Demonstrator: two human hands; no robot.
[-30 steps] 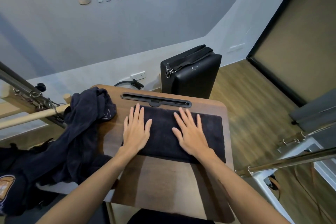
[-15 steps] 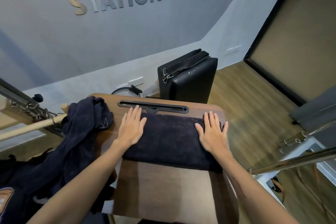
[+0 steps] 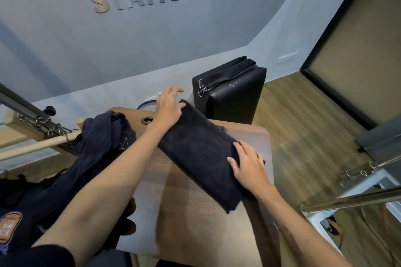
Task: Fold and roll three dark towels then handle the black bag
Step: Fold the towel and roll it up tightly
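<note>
Folded dark towel [image 3: 201, 154] lying diagonally across the wooden worktop [image 3: 195, 223], its far end at the worktop's back edge and its near end towards the right-hand side. Left hand [image 3: 168, 107] rests on the far end with the fingers loosely spread and relaxed, the fingertips reaching past the cloth, so that hand is open and grips nothing; right hand [image 3: 249, 165] lies flat on the near end, fingers straight and pressing down, likewise open. One palm on each end pins the layers, which probably serves to turn the strip without letting the fold slip; slight blur makes it unclear whether either thumb hooks an edge. Judged from its narrow, layered shape, the folding of this towel appears complete and the rolling not yet begun; a roll would most naturally start from one short end, with both hands at that end to keep the edges level. Heap of unfolded dark towels [image 3: 102, 143] sits at the left side of the worktop, draped over its edge and near a wooden bar [image 3: 39, 147], within reach for the later rounds. Black bag [image 3: 230, 93] stands upright on the floor beyond the worktop, against the wall, well apart from both hands and untouched.
</note>
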